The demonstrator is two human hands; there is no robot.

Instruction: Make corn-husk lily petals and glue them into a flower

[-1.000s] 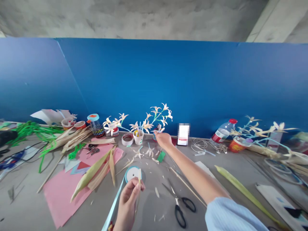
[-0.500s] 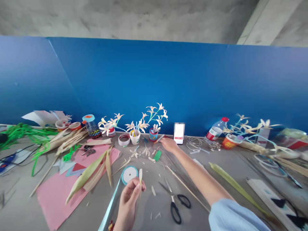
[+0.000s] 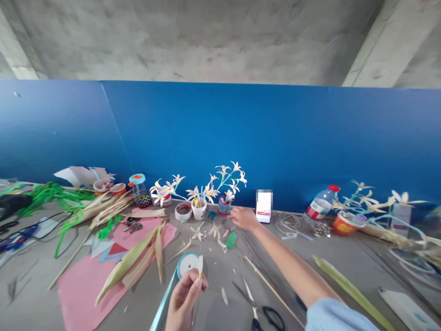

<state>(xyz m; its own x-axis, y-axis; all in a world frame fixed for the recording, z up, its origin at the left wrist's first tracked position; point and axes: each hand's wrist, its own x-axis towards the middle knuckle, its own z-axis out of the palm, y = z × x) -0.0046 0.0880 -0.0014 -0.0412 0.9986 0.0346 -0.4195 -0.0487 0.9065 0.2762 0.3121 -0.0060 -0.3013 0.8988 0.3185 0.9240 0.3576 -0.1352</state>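
My left hand (image 3: 188, 294) pinches a small pale petal-like piece (image 3: 200, 265) upright between thumb and fingers. A thin stem seems to hang below it. Just behind this hand lies a spool of light blue ribbon (image 3: 189, 264), its loose end running toward the near edge. My right hand (image 3: 244, 218) reaches far across the table, its fingers apart beside a small blue and red cup (image 3: 224, 205) with white pieces in it. No object shows in those fingers. Black-handled scissors (image 3: 253, 305) lie open to the right of my left hand.
Pale handmade flowers (image 3: 229, 177) stand in cups along the blue wall. Pink paper (image 3: 82, 289) and dried husks (image 3: 131, 257) cover the left side. A phone (image 3: 263, 207), a plastic bottle (image 3: 320, 204) and a flower-filled red cup (image 3: 346, 223) stand right of my right hand.
The slim stick-like piece at my right fingertips no longer shows there; that hand stays by the blue and red cup. The view has tilted up slightly. My left hand keeps its pinch.
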